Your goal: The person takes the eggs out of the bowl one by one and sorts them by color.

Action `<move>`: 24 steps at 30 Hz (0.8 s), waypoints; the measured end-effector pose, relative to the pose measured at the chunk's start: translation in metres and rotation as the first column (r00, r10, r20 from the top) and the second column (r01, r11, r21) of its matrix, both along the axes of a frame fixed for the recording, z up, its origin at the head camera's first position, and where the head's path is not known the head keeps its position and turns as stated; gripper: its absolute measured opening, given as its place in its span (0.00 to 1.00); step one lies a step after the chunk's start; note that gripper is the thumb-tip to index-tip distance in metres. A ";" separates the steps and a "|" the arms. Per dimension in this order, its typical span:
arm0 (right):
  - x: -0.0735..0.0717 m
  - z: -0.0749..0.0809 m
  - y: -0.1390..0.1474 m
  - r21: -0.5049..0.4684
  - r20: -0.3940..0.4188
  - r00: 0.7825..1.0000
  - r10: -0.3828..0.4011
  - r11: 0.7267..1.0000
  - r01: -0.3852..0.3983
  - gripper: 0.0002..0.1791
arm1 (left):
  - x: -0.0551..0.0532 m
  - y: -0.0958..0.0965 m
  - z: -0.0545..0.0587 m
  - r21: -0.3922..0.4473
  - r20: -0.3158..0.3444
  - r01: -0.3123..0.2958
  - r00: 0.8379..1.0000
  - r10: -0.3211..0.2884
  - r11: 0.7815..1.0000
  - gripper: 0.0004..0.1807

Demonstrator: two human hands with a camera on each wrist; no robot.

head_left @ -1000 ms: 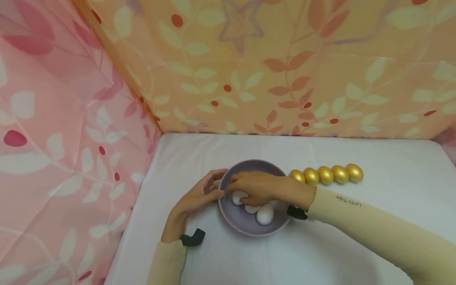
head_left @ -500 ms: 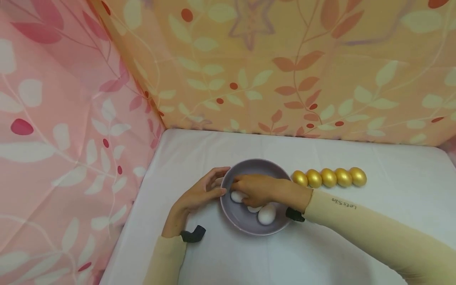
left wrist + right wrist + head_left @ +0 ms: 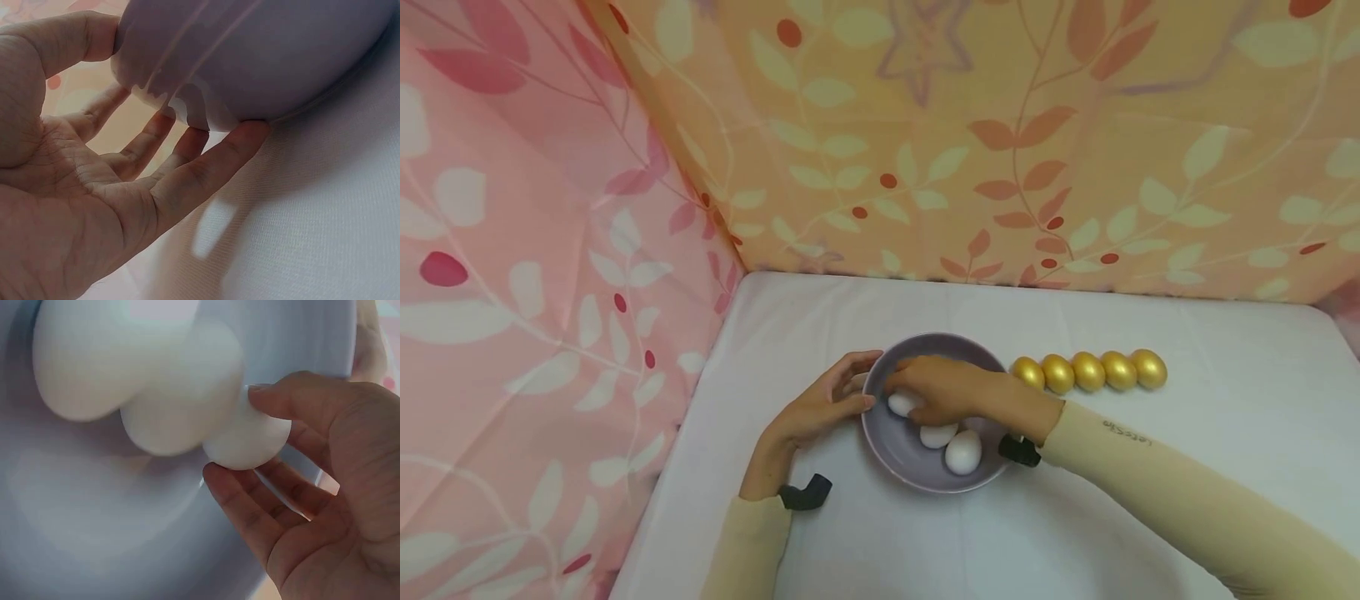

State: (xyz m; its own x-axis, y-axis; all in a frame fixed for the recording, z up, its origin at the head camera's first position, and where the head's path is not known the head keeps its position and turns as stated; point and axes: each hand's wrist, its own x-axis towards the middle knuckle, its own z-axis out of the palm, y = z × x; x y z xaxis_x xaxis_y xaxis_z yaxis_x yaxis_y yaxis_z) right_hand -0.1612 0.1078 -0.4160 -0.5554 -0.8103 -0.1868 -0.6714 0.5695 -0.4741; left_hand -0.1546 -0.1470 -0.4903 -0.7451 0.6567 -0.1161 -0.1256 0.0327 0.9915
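Note:
A purple-grey bowl (image 3: 898, 454) stands on the white-covered table with three white eggs inside. On its left, my left hand (image 3: 820, 408) holds the side, thumb at the rim; the left wrist view shows the fingertips against the bowl's outer wall (image 3: 281, 56). My right hand (image 3: 947, 390) reaches into the bowl from the right. Its thumb and fingers pinch the leftmost egg (image 3: 247, 440), partly covered by the hand in the head view. Beside that lie the middle egg (image 3: 938, 436) and the egg nearest me (image 3: 963, 452).
Several gold eggs (image 3: 1088, 372) form a row right of the bowl, behind the right forearm. Pink patterned cloth (image 3: 535, 292) hangs at the left and orange patterned cloth (image 3: 850, 150) at the back. Black wrist mounts (image 3: 807, 492) sit at both wrists.
My right hand shifts slightly within the bowl, and more of the middle egg shows beneath it now. The left hand stays at the bowl's side. The head view has moved slightly.

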 end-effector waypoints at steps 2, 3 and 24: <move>-0.001 0.003 0.004 -0.023 -0.007 1.000 -0.013 1.000 0.013 0.23 | 0.000 0.001 0.000 -0.004 0.005 -0.005 1.000 0.005 1.000 0.37; -0.001 0.004 0.006 -0.035 -0.009 1.000 -0.018 0.999 0.017 0.23 | 0.000 0.001 0.000 -0.005 0.007 -0.008 1.000 0.008 1.000 0.37; 0.018 0.006 0.049 -0.352 0.128 0.966 -0.223 0.901 0.254 0.22 | 0.000 0.000 0.002 -0.014 -0.034 -0.005 0.999 0.005 1.000 0.36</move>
State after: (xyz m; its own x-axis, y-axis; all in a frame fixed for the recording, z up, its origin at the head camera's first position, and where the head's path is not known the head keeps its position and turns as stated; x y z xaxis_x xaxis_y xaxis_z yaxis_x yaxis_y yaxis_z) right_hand -0.1428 0.1573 -0.4101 -0.7360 -0.6758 0.0408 -0.4866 0.4861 -0.7259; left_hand -0.1550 -0.1466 -0.4883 -0.7521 0.6514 -0.1000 -0.0920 0.0464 0.9947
